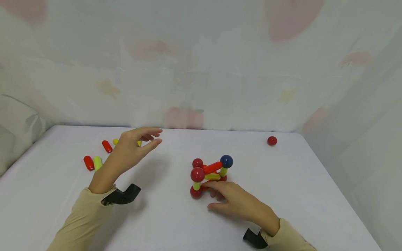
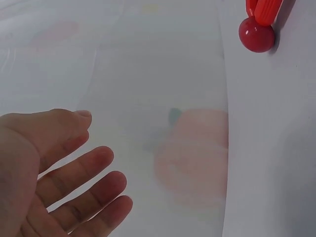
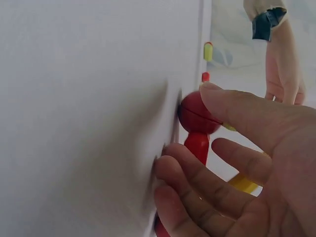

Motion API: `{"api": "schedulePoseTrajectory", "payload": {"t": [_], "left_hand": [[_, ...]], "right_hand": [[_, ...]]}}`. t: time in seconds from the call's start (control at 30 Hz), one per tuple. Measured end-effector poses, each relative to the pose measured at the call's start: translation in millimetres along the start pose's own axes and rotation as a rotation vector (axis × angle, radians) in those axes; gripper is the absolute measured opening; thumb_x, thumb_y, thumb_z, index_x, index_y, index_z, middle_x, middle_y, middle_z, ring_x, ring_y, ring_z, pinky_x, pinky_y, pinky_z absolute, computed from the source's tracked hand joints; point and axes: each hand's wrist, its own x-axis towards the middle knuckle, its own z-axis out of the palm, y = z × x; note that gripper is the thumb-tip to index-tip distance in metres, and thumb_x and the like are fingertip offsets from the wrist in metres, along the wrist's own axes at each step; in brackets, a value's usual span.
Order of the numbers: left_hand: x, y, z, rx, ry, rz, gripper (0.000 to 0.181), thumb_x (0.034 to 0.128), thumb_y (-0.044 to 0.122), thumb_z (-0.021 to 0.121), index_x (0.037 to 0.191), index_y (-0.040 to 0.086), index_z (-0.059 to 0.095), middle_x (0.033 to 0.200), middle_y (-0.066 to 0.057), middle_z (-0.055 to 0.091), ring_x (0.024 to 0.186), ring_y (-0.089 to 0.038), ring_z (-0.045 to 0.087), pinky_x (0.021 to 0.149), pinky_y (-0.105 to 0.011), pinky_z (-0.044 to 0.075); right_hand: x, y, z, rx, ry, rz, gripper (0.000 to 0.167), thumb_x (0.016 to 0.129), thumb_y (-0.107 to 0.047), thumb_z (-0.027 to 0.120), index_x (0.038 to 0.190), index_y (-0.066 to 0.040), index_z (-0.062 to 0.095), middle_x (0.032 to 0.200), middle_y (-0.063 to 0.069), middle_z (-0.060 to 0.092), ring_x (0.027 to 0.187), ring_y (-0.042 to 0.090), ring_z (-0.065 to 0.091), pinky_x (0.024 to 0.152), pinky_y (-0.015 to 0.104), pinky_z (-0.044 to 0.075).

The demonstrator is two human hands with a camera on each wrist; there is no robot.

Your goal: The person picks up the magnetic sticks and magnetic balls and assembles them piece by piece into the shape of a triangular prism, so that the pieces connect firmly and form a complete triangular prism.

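A small frame of balls and rods stands mid-table. A red ball (image 1: 197,174) and a blue ball (image 1: 226,161) sit on upright yellow-green rods, with a red rod (image 1: 213,167) joining them at the top. Below are a yellow rod (image 1: 212,176) and another red ball (image 1: 196,192). My right hand (image 1: 235,202) is at the near side, its bent fingers beside the lower red rod (image 3: 197,147) and the thumb spread away from them; exact contact cannot be told. To the left, my left hand (image 1: 130,150) hovers above the table, fingers apart, holding nothing.
Loose red rods (image 1: 89,163) and a yellow-green rod (image 1: 98,162) lie at the left, partly behind the left arm. One red ball (image 1: 272,141) rests alone at the back right. A patterned curtain (image 1: 201,69) hangs behind the white table (image 1: 282,174).
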Motion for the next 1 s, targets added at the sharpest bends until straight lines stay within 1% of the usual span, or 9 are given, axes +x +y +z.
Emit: {"api": "schedulePoseTrajectory", "payload": {"t": [0.1,0.23,0.3,0.53,0.8,0.83,0.87,0.9,1.0], "left_hand": [[-0.4,-4.1,-5.3,0.01,-0.013,-0.042,0.029,0.0924,0.021,0.071,0.12,0.015,0.069,0.11,-0.005,0.073,0.095,-0.021,0.069,0.078,-0.016,0.049],[-3.2,-10.9,-12.7,-0.016,-0.033,-0.109,0.028,0.094,0.025,0.069,0.121,0.017,0.069,0.109,-0.005,0.072,0.096,-0.025,0.068,0.067,-0.02,0.053],[-5.2,-15.1,-15.4,-0.022,-0.042,-0.127,0.028,0.0945,0.026,0.068,0.121,0.016,0.068,0.11,-0.005,0.071,0.096,-0.026,0.068,0.065,-0.021,0.054],[-12.9,-36.0,-19.9,0.047,-0.019,-0.127,0.026,0.0945,0.022,0.068,0.12,0.015,0.069,0.107,-0.005,0.073,0.09,-0.024,0.067,0.076,-0.013,0.047],[-23.7,-59.4,-27.5,0.111,-0.019,-0.148,0.029,0.0944,0.021,0.067,0.121,0.011,0.068,0.103,-0.01,0.073,0.092,-0.025,0.065,0.078,-0.016,0.047],[-25.2,-62.3,-29.0,0.119,-0.02,-0.152,0.029,0.0943,0.021,0.068,0.122,0.011,0.068,0.103,-0.01,0.073,0.093,-0.026,0.065,0.078,-0.018,0.048],[-26.8,-65.7,-30.4,0.126,-0.019,-0.153,0.03,0.094,0.021,0.068,0.122,0.011,0.068,0.104,-0.01,0.073,0.093,-0.021,0.064,0.078,-0.017,0.047],[-28.2,-69.4,-31.8,0.135,-0.02,-0.154,0.03,0.0937,0.021,0.068,0.122,0.011,0.067,0.104,-0.011,0.073,0.092,-0.021,0.063,0.078,-0.017,0.047],[-32.7,-80.6,-35.7,0.156,-0.045,-0.165,0.033,0.0925,0.021,0.07,0.123,0.01,0.066,0.106,-0.013,0.072,0.094,-0.022,0.063,0.075,-0.019,0.046]], "right_hand": [[2.5,-1.4,2.9,0.011,-0.002,0.002,0.054,0.087,-0.028,0.077,0.137,-0.02,0.057,0.095,-0.01,0.06,0.09,0.004,0.054,0.081,0.02,0.051],[5.8,-3.8,5.5,0.013,-0.001,0.016,0.054,0.087,-0.028,0.077,0.137,-0.021,0.057,0.094,-0.011,0.059,0.089,0.004,0.054,0.078,0.018,0.051],[7.1,-5.1,6.3,0.006,-0.003,0.02,0.054,0.087,-0.028,0.077,0.136,-0.021,0.057,0.093,-0.011,0.059,0.088,0.003,0.053,0.077,0.018,0.05],[11.6,-8.1,9.2,-0.044,-0.007,0.006,0.054,0.087,-0.028,0.077,0.136,-0.017,0.057,0.088,-0.011,0.056,0.083,0.002,0.052,0.073,0.017,0.048],[15.0,-8.2,12.0,-0.017,0.005,-0.007,0.043,0.089,-0.029,0.075,0.127,-0.016,0.059,0.079,-0.011,0.053,0.074,0.002,0.051,0.067,0.017,0.046],[14.9,-8.2,12.0,-0.01,0.009,-0.006,0.042,0.089,-0.029,0.075,0.126,-0.016,0.06,0.079,-0.012,0.053,0.074,0.002,0.051,0.067,0.017,0.046],[14.6,-8.3,11.8,-0.004,0.012,-0.004,0.04,0.089,-0.029,0.075,0.125,-0.016,0.061,0.078,-0.012,0.053,0.074,0.002,0.051,0.067,0.017,0.046],[14.3,-8.4,11.5,0.0,0.016,-0.005,0.038,0.089,-0.028,0.075,0.122,-0.017,0.061,0.078,-0.012,0.054,0.074,0.002,0.051,0.067,0.017,0.047],[13.4,-8.2,10.5,0.006,0.021,-0.013,0.032,0.088,-0.027,0.076,0.115,-0.017,0.062,0.08,-0.011,0.055,0.076,0.002,0.052,0.069,0.017,0.048]]}}
